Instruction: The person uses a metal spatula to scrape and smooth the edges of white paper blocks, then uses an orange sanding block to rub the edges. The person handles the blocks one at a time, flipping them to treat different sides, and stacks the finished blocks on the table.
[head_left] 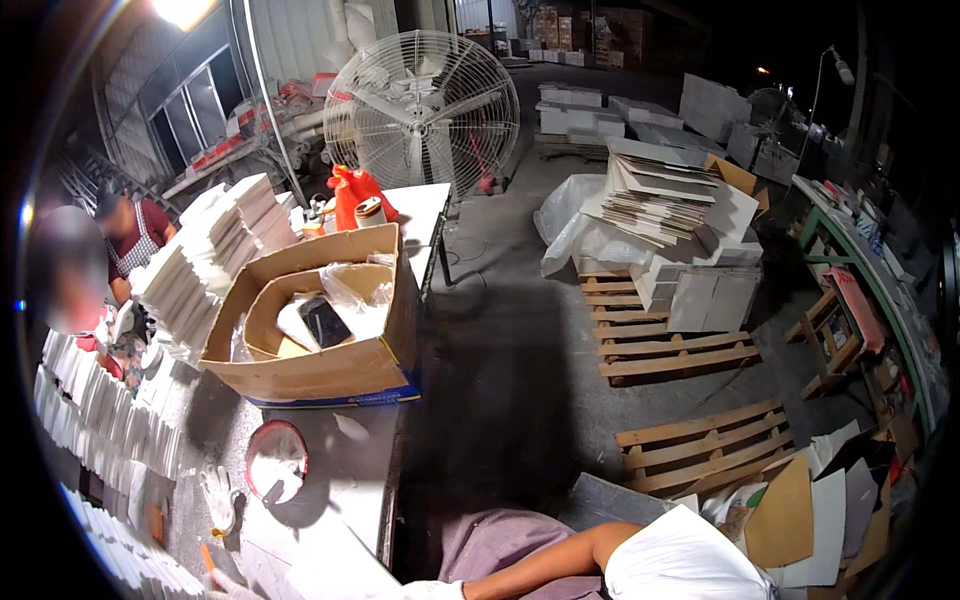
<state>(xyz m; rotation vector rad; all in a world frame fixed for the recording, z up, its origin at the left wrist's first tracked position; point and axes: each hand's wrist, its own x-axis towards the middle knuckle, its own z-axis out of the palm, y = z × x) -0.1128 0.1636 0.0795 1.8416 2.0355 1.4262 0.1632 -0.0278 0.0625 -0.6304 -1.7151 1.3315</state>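
My right arm (560, 560) crosses the bottom of the view, and a white folded sheet (685, 560) covers the right hand, so I cannot tell whether those fingers are clamped on it or only lie under it. The sheet sits off the bench, low by my lap, just beside loose brown and white sheets (800, 520) on the floor. It looks like thin card: light, fairly stiff, easily creased, so I would judge it best pinched near an edge rather than in the middle. My left hand (225, 585), in a white glove, I think, shows only at the bench's near edge; its fingers are too cropped to read. Further along the bench stands a red-rimmed bowl (276, 460), then an open cardboard box (330, 370), with stacked white pieces (215, 260) at the far left corner. Beyond stand a big fan (425, 110) and wooden pallets (670, 345).
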